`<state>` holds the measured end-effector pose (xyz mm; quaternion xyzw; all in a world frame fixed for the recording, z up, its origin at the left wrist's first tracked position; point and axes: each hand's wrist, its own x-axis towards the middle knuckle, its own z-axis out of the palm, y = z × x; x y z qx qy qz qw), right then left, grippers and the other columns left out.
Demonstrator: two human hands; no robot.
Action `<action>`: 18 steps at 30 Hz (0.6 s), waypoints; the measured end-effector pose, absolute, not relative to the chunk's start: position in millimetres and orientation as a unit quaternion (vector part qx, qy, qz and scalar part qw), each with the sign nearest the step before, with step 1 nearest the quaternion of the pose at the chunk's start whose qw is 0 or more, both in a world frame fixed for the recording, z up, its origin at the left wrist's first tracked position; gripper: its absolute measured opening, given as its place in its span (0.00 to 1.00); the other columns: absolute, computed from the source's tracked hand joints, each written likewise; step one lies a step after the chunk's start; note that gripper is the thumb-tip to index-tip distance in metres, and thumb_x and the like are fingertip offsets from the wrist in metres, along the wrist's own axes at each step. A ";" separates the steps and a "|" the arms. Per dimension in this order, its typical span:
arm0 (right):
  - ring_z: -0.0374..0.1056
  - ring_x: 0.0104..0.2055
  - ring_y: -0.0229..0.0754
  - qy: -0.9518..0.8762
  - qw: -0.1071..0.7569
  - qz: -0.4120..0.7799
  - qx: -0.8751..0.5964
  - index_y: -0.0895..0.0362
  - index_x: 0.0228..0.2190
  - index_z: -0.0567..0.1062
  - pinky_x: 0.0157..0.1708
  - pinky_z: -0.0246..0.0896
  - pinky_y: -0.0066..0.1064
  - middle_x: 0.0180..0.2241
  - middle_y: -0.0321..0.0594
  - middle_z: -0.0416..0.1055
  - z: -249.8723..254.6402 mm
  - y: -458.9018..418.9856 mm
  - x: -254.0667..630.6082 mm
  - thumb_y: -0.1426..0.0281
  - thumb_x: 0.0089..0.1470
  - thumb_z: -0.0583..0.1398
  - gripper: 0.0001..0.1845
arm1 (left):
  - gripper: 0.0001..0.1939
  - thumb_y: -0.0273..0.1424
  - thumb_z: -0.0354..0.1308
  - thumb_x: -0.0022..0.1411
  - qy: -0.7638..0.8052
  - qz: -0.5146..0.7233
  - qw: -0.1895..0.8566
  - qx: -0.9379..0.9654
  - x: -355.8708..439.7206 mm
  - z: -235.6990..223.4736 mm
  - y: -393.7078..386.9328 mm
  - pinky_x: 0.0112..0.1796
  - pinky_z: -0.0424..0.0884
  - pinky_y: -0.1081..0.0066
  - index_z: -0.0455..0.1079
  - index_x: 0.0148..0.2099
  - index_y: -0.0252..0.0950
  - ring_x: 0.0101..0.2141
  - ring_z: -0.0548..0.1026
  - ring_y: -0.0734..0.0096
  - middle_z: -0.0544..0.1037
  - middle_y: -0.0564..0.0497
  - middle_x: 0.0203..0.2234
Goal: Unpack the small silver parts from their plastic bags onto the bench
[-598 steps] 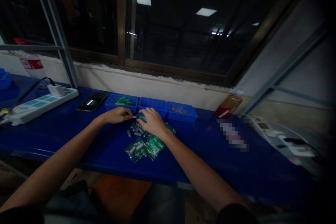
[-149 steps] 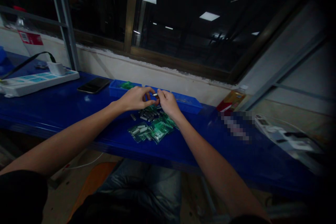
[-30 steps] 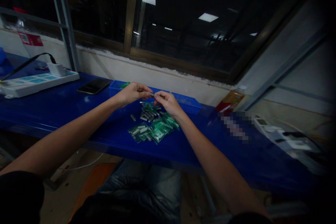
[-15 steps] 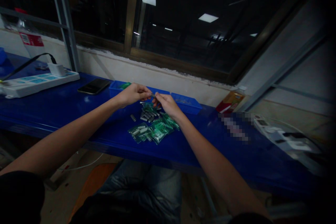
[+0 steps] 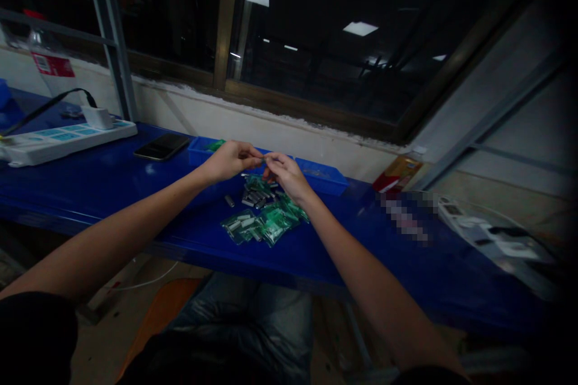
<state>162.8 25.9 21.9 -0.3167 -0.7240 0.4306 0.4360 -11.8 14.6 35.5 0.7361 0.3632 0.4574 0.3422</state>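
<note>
My left hand [image 5: 229, 160] and my right hand [image 5: 283, 174] meet fingertip to fingertip above the blue bench, both pinched on a small metal part [image 5: 262, 159] held between them. Just below lie several loose grey metal cylinders [image 5: 253, 197] and a heap of small green-tinted plastic bags [image 5: 264, 221] with parts inside. One stray cylinder [image 5: 229, 201] lies left of the pile. The light is dim, so the held part's shape is hard to make out.
Blue trays [image 5: 321, 178] stand in a row behind my hands, the left one [image 5: 201, 151] holding green pieces. A black phone [image 5: 161, 146] and a white power strip [image 5: 58, 140] lie to the left. At right are an orange-red packet [image 5: 396, 173] and a second strip [image 5: 490, 236].
Over the last second my hands have stayed pinched together above the pile, with only slight shifts. Twenty seconds ago both were lower, down at the cylinders on the bench.
</note>
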 end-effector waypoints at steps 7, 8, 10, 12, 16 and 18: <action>0.65 0.26 0.35 -0.703 0.461 0.445 -0.308 0.56 0.31 0.68 0.24 0.56 0.26 0.22 0.33 0.67 24.7 24.9 163.9 0.59 0.40 0.63 0.18 | 0.08 0.29 0.59 0.51 0.368 0.466 0.376 0.712 -15.8 38.9 12.5 0.26 0.64 0.76 0.70 0.33 0.28 0.24 0.70 0.78 0.75 0.48 0.23; 0.64 0.25 0.34 -0.708 0.457 0.437 -0.314 0.57 0.31 0.68 0.23 0.56 0.26 0.21 0.32 0.67 24.2 25.9 164.4 0.58 0.41 0.62 0.18 | 0.08 0.30 0.58 0.52 0.368 0.462 0.376 0.714 -15.9 38.7 12.3 0.26 0.64 0.76 0.70 0.33 0.28 0.24 0.70 0.78 0.75 0.48 0.24; 0.64 0.23 0.34 -0.720 0.451 0.417 -0.322 0.57 0.30 0.69 0.22 0.54 0.25 0.20 0.32 0.66 23.2 27.8 165.2 0.56 0.43 0.60 0.17 | 0.08 0.31 0.58 0.53 0.369 0.456 0.371 0.720 -15.7 38.4 12.1 0.26 0.65 0.76 0.70 0.32 0.29 0.25 0.70 0.78 0.76 0.47 0.25; 0.63 0.23 0.33 -0.733 0.443 0.396 -0.331 0.57 0.27 0.69 0.22 0.54 0.25 0.19 0.33 0.66 22.6 28.9 165.7 0.54 0.46 0.58 0.18 | 0.08 0.31 0.57 0.53 0.367 0.451 0.364 0.728 -15.4 37.9 12.8 0.27 0.65 0.76 0.69 0.32 0.29 0.25 0.70 0.78 0.76 0.47 0.26; 0.61 0.21 0.33 -0.741 0.427 0.374 -0.359 0.58 0.23 0.69 0.22 0.53 0.25 0.19 0.35 0.66 22.0 28.7 164.4 0.49 0.48 0.54 0.23 | 0.09 0.31 0.57 0.53 0.358 0.435 0.349 0.748 -15.5 36.0 16.2 0.29 0.67 0.74 0.70 0.35 0.29 0.27 0.71 0.76 0.75 0.48 0.25; 0.60 0.20 0.33 -0.736 0.425 0.372 -0.372 0.58 0.23 0.69 0.21 0.53 0.25 0.18 0.35 0.66 21.1 29.0 163.4 0.48 0.47 0.53 0.25 | 0.10 0.30 0.56 0.53 0.353 0.425 0.338 0.762 -15.6 34.9 17.5 0.30 0.67 0.74 0.70 0.37 0.28 0.27 0.71 0.75 0.75 0.48 0.25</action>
